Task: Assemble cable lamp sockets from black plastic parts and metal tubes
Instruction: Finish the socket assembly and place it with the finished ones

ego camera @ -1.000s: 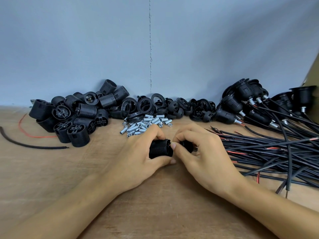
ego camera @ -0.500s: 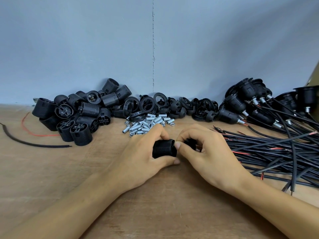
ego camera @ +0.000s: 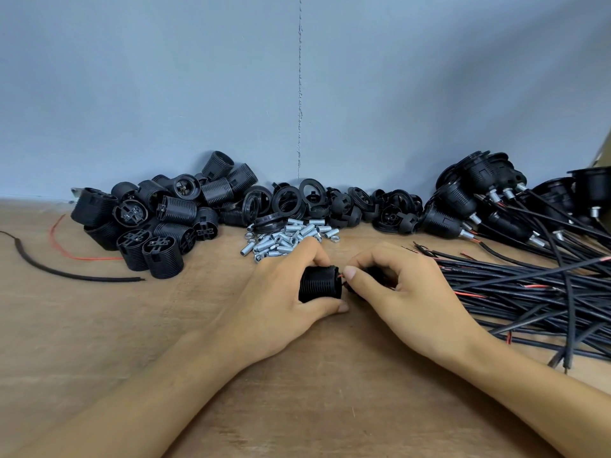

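My left hand (ego camera: 284, 302) grips a black ribbed socket body (ego camera: 319, 284) lying on its side on the wooden table (ego camera: 99, 342). My right hand (ego camera: 403, 292) holds a second black part (ego camera: 375, 274), mostly hidden under its fingers, right against the socket's end. A bit of red wire shows in the gap between the two parts. Behind the hands lies a pile of small threaded metal tubes (ego camera: 287, 239).
A heap of black socket bodies (ego camera: 155, 219) sits at the back left, black rings and caps (ego camera: 330, 206) at the back centre. Finished sockets with cables (ego camera: 489, 200) lie at the back right, a bundle of black cables (ego camera: 535, 292) beside my right hand. A loose black and red wire (ego camera: 66, 269) lies at left.
Both hands stay in the same spot on the same parts. A small gap with red wire now shows between the socket body and the part in my right hand.
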A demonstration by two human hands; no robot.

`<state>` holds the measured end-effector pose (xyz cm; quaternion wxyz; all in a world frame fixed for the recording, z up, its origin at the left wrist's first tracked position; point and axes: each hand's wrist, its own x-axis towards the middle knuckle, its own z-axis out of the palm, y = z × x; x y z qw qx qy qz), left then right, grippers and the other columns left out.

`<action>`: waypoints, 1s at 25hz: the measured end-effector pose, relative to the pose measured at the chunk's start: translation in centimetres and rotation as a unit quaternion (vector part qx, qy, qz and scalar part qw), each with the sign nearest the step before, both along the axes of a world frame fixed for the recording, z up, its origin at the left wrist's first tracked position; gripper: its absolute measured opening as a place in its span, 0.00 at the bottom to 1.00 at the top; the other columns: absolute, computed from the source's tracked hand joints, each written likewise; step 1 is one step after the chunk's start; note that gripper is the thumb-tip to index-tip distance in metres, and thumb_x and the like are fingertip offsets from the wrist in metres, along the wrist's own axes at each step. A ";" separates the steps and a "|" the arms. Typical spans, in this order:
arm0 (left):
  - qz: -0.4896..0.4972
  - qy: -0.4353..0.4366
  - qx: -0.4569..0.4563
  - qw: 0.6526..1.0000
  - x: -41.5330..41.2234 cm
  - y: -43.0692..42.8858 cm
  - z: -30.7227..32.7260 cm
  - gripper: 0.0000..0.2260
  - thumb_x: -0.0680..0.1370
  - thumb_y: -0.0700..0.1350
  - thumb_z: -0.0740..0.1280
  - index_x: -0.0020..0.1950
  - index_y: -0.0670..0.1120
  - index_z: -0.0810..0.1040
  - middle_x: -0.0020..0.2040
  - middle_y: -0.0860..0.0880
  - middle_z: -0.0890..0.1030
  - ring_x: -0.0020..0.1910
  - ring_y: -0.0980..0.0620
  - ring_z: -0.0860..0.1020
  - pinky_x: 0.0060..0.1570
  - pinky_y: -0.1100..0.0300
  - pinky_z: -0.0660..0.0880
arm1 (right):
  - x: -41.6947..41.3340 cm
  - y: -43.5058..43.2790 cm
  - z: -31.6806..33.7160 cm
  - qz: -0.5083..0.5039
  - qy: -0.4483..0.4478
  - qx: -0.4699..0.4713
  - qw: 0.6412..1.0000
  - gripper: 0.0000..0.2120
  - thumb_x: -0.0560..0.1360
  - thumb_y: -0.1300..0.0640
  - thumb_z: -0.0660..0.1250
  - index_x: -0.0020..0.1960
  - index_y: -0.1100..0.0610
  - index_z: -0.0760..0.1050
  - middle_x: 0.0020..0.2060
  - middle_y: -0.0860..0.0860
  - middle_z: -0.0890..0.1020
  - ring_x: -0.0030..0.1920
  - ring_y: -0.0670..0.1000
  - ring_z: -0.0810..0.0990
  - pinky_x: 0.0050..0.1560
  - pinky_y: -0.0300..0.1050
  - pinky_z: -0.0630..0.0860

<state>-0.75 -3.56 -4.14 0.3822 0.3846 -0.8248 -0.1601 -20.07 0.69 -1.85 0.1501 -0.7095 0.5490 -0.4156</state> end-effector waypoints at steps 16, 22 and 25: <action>0.017 -0.015 -0.025 0.999 -0.4 0.1 -0.1 0.19 0.65 0.67 0.71 0.48 0.61 0.70 0.49 0.64 0.78 0.48 0.62 0.78 0.44 0.72 0.71 | 0.5 0.3 -0.1 0.015 0.095 -0.052 0.994 0.06 0.76 0.62 0.71 0.41 0.56 0.79 0.36 0.43 0.77 0.40 0.39 0.73 0.40 0.28 0.65; 0.020 -0.012 -0.036 0.999 -0.5 -0.2 -0.5 0.20 0.65 0.67 0.71 0.49 0.60 0.71 0.46 0.61 0.80 0.47 0.60 0.78 0.45 0.64 0.73 | 0.5 0.2 -0.1 0.019 0.087 -0.039 0.995 0.06 0.77 0.62 0.70 0.42 0.56 0.79 0.36 0.44 0.78 0.41 0.42 0.74 0.40 0.29 0.66; 0.006 0.000 -0.025 1.000 -0.5 -0.2 -0.4 0.20 0.65 0.67 0.72 0.50 0.61 0.70 0.49 0.62 0.79 0.50 0.60 0.78 0.49 0.63 0.73 | 0.3 0.3 0.0 0.022 0.065 -0.026 0.997 0.06 0.77 0.62 0.70 0.41 0.56 0.79 0.34 0.46 0.79 0.42 0.47 0.75 0.38 0.30 0.66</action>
